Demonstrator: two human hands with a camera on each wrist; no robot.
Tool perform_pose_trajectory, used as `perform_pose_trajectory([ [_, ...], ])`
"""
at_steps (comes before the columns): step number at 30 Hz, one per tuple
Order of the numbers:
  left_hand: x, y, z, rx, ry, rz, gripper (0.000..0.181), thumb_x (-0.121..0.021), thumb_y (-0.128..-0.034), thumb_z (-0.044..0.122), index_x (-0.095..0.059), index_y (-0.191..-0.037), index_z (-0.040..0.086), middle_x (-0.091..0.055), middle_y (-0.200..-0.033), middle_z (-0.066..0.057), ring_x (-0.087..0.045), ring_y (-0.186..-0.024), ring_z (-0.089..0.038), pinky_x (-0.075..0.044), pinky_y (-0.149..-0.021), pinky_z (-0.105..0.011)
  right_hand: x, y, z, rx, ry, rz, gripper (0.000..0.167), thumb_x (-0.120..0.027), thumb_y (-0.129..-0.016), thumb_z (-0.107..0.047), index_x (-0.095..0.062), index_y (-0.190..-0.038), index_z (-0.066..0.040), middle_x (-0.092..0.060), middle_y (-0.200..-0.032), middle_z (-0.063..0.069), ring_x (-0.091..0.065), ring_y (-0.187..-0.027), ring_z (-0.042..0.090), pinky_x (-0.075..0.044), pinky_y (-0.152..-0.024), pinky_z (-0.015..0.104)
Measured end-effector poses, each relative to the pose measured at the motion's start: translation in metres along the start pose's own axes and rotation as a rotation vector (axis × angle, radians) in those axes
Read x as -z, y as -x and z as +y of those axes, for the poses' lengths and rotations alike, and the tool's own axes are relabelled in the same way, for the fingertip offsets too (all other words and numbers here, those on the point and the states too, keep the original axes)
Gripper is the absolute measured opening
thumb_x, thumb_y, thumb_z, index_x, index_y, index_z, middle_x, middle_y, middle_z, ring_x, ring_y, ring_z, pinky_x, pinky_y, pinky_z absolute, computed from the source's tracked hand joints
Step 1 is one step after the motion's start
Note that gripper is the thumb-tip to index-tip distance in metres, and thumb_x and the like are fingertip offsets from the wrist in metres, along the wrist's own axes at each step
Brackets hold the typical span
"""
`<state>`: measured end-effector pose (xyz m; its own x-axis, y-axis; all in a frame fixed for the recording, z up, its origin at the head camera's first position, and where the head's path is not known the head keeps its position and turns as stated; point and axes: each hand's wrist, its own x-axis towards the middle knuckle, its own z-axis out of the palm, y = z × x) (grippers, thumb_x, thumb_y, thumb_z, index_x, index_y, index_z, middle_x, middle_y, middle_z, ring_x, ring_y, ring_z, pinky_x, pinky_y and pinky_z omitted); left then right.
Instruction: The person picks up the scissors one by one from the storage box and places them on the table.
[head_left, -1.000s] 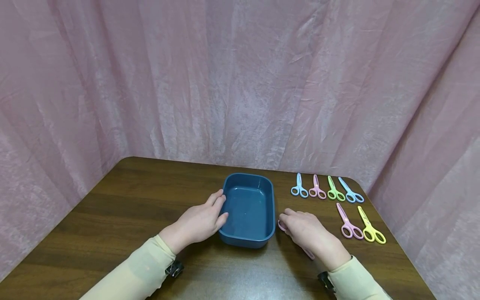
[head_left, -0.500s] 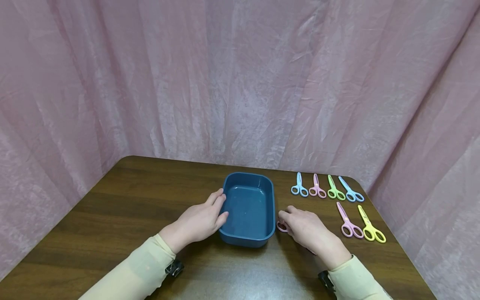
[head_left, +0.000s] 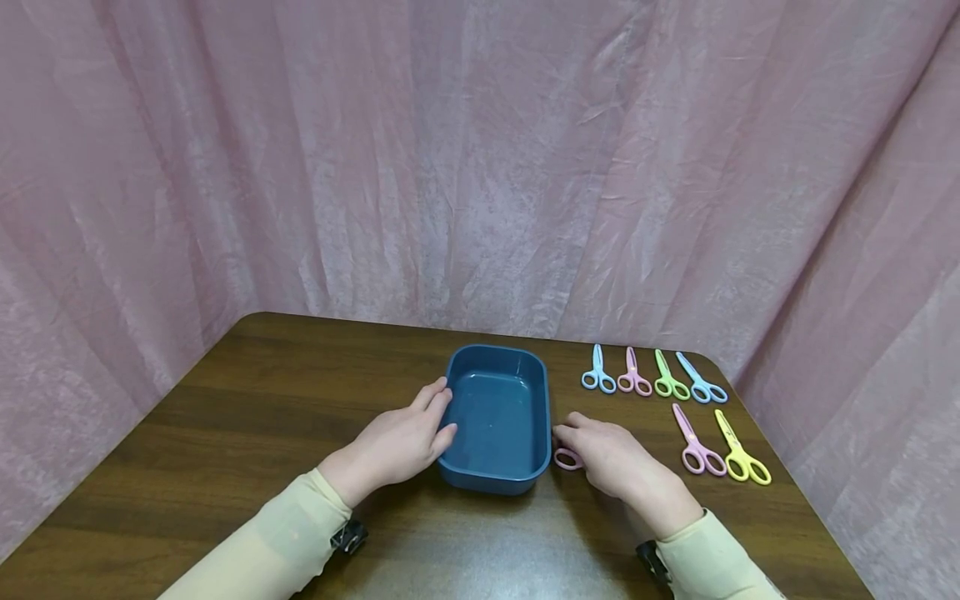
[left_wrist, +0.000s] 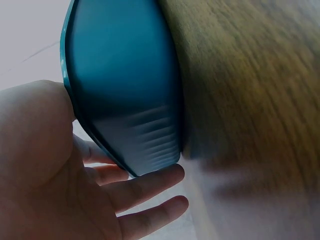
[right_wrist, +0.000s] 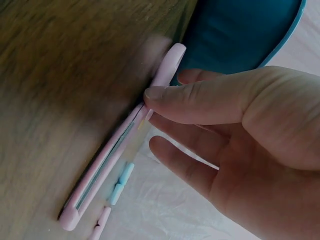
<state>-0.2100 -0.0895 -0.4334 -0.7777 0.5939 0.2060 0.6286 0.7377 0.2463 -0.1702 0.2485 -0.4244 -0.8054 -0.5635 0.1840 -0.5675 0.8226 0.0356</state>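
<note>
A blue rectangular plastic bin (head_left: 491,483) stands on the table with nothing inside it. My left hand (head_left: 397,442) holds its left wall, the thumb over the rim and fingers along the outside; in the left wrist view two fingers (left_wrist: 145,190) stretch along the bin's end. Right of the bin, my right hand (head_left: 611,458) pinches pink scissors (right_wrist: 107,155) near their pivot, thumb on top. The scissors are low over the table, a handle loop (head_left: 567,460) pointing at the bin. Their blades are hidden under the hand in the head view.
Along the back right lie light blue scissors (head_left: 597,371), pink scissors (head_left: 633,375), green scissors (head_left: 670,377) and blue scissors (head_left: 702,381). Nearer, pink scissors (head_left: 697,446) and yellow scissors (head_left: 741,452) lie close to the right edge. A pink curtain (head_left: 480,167) hangs behind the table (head_left: 247,417).
The pink scissors in my right hand have turned slightly: their blade tip, earlier showing below the hand, is now hidden, and more of a handle loop shows. My left hand and the bin stay put.
</note>
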Motion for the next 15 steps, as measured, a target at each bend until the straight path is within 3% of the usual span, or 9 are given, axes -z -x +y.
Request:
perform_pose_trajectory([
  [5, -0.0005, 0.0001, -0.0006, -0.002, -0.003, 0.005, 0.062, -0.057, -0.1154, 0.034, -0.047, -0.161, -0.007, -0.04, -0.171, -0.026, -0.077, -0.116, -0.033, -0.067, -0.074, -0.04, 0.0011, -0.0007, -0.0001, -0.001, -0.009, -0.04, 0.037, -0.083, -0.083, 0.014, -0.075, -0.107, -0.014, -0.064, -0.097, 0.004, -0.065, -0.089, 0.032, -0.057, -0.076, 0.051],
  [15, 0.0009, 0.0001, 0.0009, 0.013, -0.004, -0.012, 0.062, -0.057, -0.1156, 0.035, -0.047, -0.161, -0.006, -0.04, -0.172, -0.025, -0.075, -0.122, -0.033, -0.067, -0.081, -0.042, 0.0006, 0.0012, -0.001, 0.029, 0.024, -0.023, 0.026, -0.085, -0.086, 0.004, -0.074, -0.1, -0.014, -0.06, -0.092, 0.001, -0.063, -0.086, 0.03, -0.055, -0.074, 0.05],
])
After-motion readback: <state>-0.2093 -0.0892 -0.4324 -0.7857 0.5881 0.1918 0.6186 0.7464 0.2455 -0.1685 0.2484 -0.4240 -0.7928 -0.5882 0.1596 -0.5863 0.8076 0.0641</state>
